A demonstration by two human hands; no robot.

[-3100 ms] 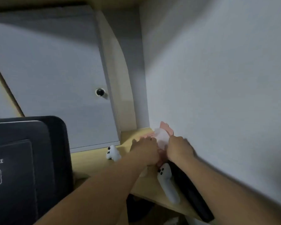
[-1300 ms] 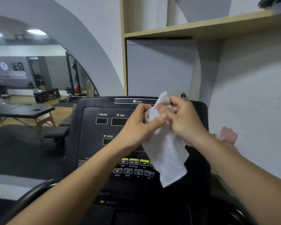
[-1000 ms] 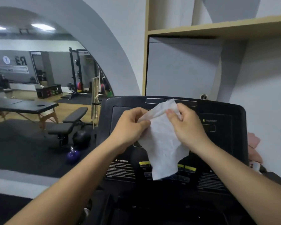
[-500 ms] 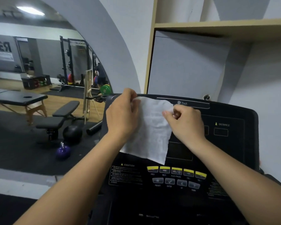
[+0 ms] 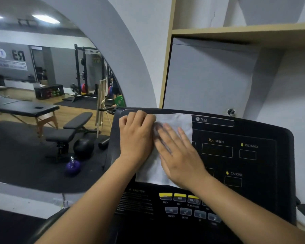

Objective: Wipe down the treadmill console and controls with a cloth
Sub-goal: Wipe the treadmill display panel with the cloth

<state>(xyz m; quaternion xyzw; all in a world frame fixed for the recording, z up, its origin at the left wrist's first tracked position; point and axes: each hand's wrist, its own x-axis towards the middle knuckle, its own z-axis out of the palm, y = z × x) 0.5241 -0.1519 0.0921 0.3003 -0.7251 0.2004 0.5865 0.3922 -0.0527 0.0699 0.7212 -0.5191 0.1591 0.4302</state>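
The black treadmill console (image 5: 253,164) fills the lower right, with SPEED, DISTANCE and CALORIE windows and rows of yellow and grey buttons (image 5: 180,198) below. A white cloth (image 5: 180,121) lies spread flat against the console's upper left face. My left hand (image 5: 136,136) has its fingers curled over the cloth's top left edge, pinning it near the console's top rim. My right hand (image 5: 178,157) lies flat on the cloth with fingers spread, slightly blurred. Both hands hide the middle of the cloth.
A large arched mirror (image 5: 42,103) at left reflects a gym with a massage table, a bench, a black ball and a purple kettlebell. A wooden shelf (image 5: 245,32) and a grey cabinet door (image 5: 209,76) stand behind the console. A black handrail (image 5: 48,224) curves at the lower left.
I took the cloth from the shelf, unfolded it in the air with both hands, then laid it on the console. My right hand has gone from pinching it to lying flat on it.
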